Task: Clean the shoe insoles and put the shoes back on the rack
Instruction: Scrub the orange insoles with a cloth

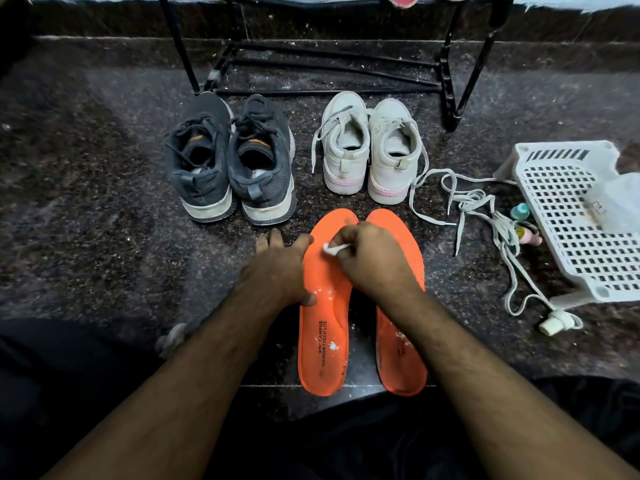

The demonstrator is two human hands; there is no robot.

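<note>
A dark speckled stone floor (104,202) runs up to a black metal rack (332,64) at the wall. In front of the rack stand two pairs of shoes, heels toward the camera: grey shoes (230,161) on the left, white shoes (369,150) on the right, with loose laces (485,216) trailing off toward a white plastic basket (571,220). Small bottles (523,223) lie beside the basket, too small to identify.

Nearer the camera two orange insoles lie side by side. The left hand (277,268) lies flat, fingers spread, pinning the outer edge of the left insole (323,323). The right hand (367,258) is curled closed, pinching a small white wad (334,248), perhaps cotton, against the left insole's forepart. The right forearm crosses over the right insole (401,358). White flecks dot both insoles.
</note>
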